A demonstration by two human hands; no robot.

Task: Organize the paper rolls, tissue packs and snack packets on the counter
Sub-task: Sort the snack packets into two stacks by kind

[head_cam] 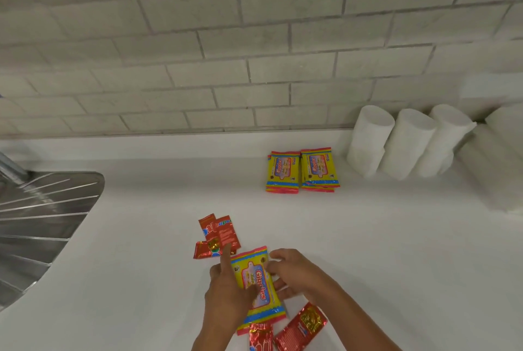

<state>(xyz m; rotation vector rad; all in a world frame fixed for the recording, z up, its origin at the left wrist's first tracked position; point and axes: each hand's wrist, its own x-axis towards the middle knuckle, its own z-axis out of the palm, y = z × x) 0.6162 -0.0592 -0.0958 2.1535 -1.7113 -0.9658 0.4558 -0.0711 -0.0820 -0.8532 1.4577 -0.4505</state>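
Two red foil snack packets [300, 328] lie at the near edge of the white counter [396, 251], partly under a yellow "Giggles" tissue pack [259, 285] held just above them. A person's left hand [226, 291] grips the pack along its left side, thumb curled over the face and forefinger pointing straight ahead. The right hand [294, 273] pinches the pack's right edge with bent fingers.

Just beyond the left forefinger, a small loose heap of red snack packets [216, 234] overlaps on the counter.

Farther back, two yellow tissue packs [301, 171] lie side by side, edges touching; each seems to rest on another pack, though the count cannot be told. To their right, white paper rolls [407, 142] stand in a row against the wall, touching one another, with more rolls blurred at the right edge.

At far left, a ribbed stainless-steel sink drainboard [42, 215] is set into the counter. Behind everything rises a wall of pale grey brick-pattern tiles [226, 48].
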